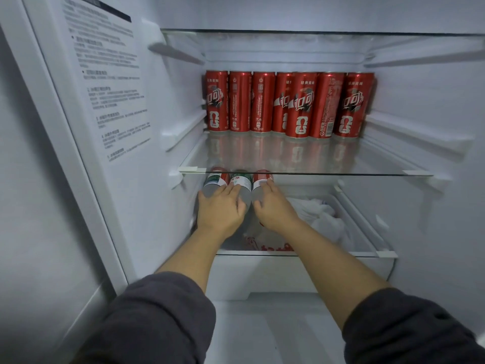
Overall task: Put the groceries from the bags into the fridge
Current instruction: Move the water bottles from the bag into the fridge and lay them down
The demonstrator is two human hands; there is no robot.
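Three clear water bottles lie on their sides at the left of the fridge's lower shelf (341, 254), caps pointing inward. My left hand (219, 210) rests across the left bottle (213, 183) and the middle green-labelled bottle (242, 185), fingers fairly straight. My right hand (273, 208) lies on the red-labelled right bottle (258, 183), fingers extended along it. A white plastic bag (322, 216) lies on the same shelf to the right of my hands. A row of several red cola cans (288, 105) stands at the back of the glass shelf (315, 174) above.
The open fridge door (91, 114) with a printed label stands at the left. A white drawer front (288, 277) sits below the lower shelf. The front part of the upper glass shelf carries nothing in front of the cans.
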